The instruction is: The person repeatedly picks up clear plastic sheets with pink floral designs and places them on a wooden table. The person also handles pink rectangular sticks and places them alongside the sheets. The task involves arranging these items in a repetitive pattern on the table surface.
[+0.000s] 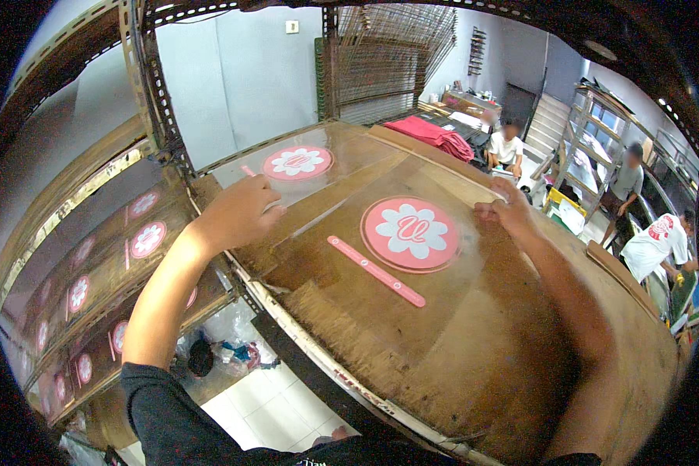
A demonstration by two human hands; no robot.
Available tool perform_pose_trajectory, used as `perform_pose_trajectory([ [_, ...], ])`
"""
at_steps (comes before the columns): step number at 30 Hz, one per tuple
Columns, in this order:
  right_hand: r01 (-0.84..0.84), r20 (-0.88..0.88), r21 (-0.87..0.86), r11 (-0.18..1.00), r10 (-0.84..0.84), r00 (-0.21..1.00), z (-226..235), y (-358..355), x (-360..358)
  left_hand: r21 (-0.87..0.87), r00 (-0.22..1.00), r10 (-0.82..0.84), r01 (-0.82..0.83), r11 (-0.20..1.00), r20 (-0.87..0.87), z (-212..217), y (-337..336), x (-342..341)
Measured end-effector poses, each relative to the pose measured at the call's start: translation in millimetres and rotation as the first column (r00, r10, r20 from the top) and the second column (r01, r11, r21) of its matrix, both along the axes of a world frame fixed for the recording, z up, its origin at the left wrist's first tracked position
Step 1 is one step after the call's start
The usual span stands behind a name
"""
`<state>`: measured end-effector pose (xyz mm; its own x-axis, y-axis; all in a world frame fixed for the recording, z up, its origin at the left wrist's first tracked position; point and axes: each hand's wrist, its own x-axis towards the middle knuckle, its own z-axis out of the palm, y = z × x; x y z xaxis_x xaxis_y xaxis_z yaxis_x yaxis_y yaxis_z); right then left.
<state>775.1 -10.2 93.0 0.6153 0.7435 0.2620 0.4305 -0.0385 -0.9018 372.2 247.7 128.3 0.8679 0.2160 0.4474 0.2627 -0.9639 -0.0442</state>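
On the brown wooden tabletop (520,365) in front of me is a clear plastic sheet (342,287), printed with a pink disc (373,225) bearing a white flower and with a narrow pink strip (377,271). A doubled rim around the disc suggests the sheet is slightly raised. My left hand (241,208) is closed at its left side, fingers bent and partly hidden. Across from it, my right hand (509,211) has curled fingers at the sheet's far right side. A second clear sheet (241,167) with a matching flower disc (297,163) lies farther back left.
Left of the table, a rack (151,101) holds shelves of similar printed sheets. Folded red cloth (431,137) lies beyond the table's far edge. Several people are at the right, one in a white shirt (656,242) bending over. Below left, plastic bags (229,342) sit near the tiled floor.
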Motion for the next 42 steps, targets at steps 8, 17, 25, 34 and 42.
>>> perform_pose_trajectory([
  [8, 0.003, -0.124, 0.089, 0.996, 0.008, 0.992, -7.6, 10.7, 1.1, -0.069, 0.988, 0.105, -0.114, 0.991, -0.112, -21.7, -3.7, -22.0],
  [17, 0.095, 0.039, 0.087, 0.992, -0.099, 0.994, -22.7, 14.8, 20.1, -0.053, 0.989, 0.149, -0.149, 0.987, -0.007, -28.0, -22.3, -14.1],
  [25, 0.032, -0.185, 0.053, 0.998, -0.022, 0.983, -4.3, 15.7, 12.7, -0.202, 0.971, 0.107, -0.063, 0.977, 0.213, -36.2, -33.4, -30.4],
  [34, 0.074, -0.097, 0.070, 0.995, -0.067, 0.993, -1.0, 19.6, -4.3, -0.163, 0.978, 0.004, 0.031, 0.986, 0.207, -35.6, -82.4, -35.5],
  [42, 0.045, 0.080, -0.127, 0.991, -0.035, 0.996, 0.0, 25.3, 11.5, -0.131, 0.967, 0.005, 0.030, 0.991, 0.256, -42.5, -91.4, -38.9],
])
